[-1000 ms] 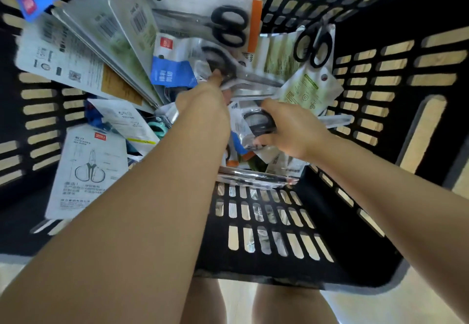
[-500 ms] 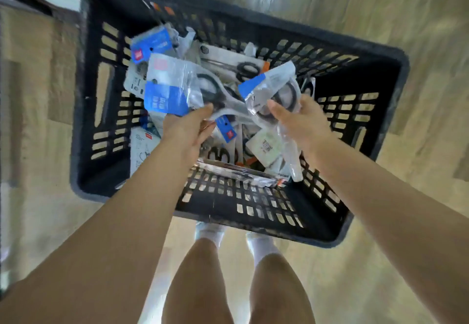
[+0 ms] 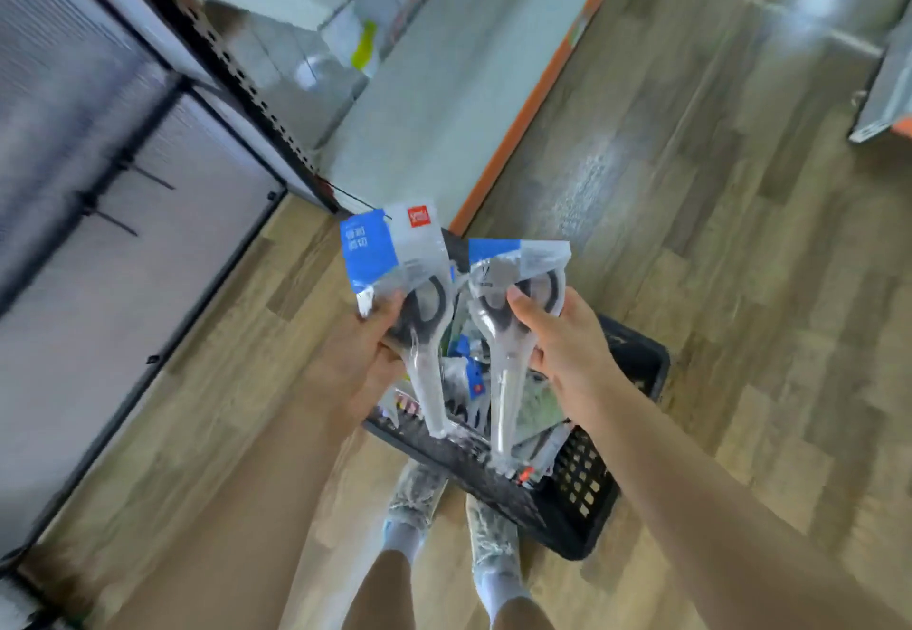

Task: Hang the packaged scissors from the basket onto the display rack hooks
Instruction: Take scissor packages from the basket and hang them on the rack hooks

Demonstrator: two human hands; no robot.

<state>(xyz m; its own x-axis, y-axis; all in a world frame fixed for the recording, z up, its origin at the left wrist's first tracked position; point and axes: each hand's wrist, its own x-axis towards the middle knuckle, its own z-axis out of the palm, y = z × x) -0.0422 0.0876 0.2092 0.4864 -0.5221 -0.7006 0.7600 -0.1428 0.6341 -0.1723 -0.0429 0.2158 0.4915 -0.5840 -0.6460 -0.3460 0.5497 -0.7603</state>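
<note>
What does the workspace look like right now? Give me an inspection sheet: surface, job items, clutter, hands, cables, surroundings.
Surface: wood-look floor; no table seen.
Job's things: left scissors pack and right scissors pack, both blue-topped, held up above the black basket; more packs lie in the basket.
Clutter: blurred items on the low shelf; cannot identify.
Grippers: left hand grips the left pack near the handles; right hand grips the right pack the same way.
Cables: nothing seen.
Surroundings: display rack with black hooks at left; orange-edged base behind the basket; the person's legs below.
</note>
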